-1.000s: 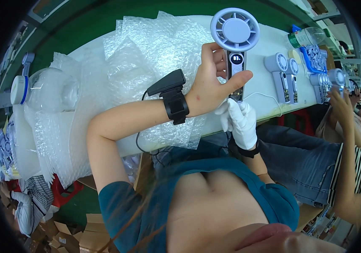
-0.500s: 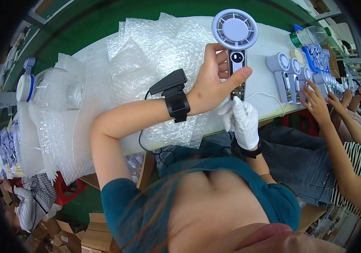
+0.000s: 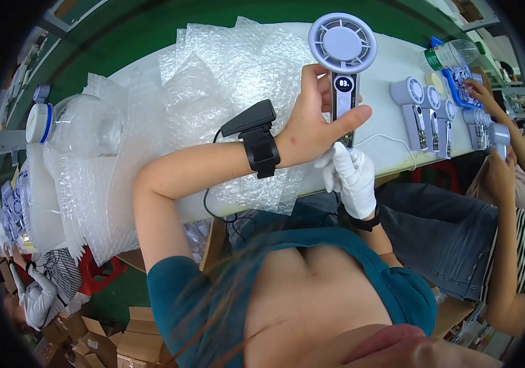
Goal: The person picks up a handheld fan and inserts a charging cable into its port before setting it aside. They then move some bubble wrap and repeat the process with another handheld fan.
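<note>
A light purple handheld fan (image 3: 343, 44) stands upright over the table, its round grille at the top. My bare left hand (image 3: 320, 119) is closed around its dark, see-through handle, the thumb across the front. A small round display (image 3: 344, 83) on the handle is lit. Below it, my right hand (image 3: 353, 178), in a white glove, has its fingers closed at the handle's lower end. What those fingers pinch is hidden. A thin white cable (image 3: 391, 138) runs over the table close by the gloved fingers. A black strap with a dark device (image 3: 256, 138) sits on my left wrist.
Bubble wrap sheets (image 3: 225, 67) cover the table's left and middle, beside a large clear jar (image 3: 87, 126). Several finished-looking fans (image 3: 419, 113) stand at right, near a blue tray (image 3: 455, 92) and a plastic bottle (image 3: 449, 55). A co-worker's hand (image 3: 500, 168) holds another fan.
The fan's display has switched from a simple symbol to digits. My hands have barely moved. At right, the co-worker's hand has left the standing fans and now holds one farther right.
</note>
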A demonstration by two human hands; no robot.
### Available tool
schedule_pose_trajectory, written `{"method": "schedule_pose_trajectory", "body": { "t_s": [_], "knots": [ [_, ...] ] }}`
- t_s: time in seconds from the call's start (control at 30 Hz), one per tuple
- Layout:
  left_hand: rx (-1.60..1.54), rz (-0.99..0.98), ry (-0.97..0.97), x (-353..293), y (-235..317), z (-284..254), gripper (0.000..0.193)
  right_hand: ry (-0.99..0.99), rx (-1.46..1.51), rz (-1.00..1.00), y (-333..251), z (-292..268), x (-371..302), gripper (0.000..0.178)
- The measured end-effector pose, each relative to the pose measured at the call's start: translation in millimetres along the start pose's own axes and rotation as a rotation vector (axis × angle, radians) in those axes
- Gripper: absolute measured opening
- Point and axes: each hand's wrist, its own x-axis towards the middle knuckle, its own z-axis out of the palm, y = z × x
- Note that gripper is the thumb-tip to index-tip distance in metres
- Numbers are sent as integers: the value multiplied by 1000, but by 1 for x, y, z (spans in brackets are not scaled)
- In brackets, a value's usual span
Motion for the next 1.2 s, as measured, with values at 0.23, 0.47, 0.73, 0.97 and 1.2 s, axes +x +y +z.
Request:
{"method": "schedule_pose_trajectory", "body": {
  "t_s": [0.23, 0.47, 0.73, 0.97, 1.2],
  "knots": [
    [56, 54, 0, 1, 3, 1, 69, -6, 35, 12, -1, 6, -1, 33],
    [27, 242, -88, 0, 9, 4, 70, 119, -25, -148, 5, 12, -11, 31],
    [-175, 93, -265, 1, 9, -1, 65, 30, 91, -130, 1, 12, -9, 31],
    [-151, 59, -291, -1, 8, 2, 68, 27, 73, -107, 6, 11, -11, 32],
    [-130, 19, -297, -1, 11, 0, 63, 20, 87, -103, 4, 12, -10, 31]
  ]
}}
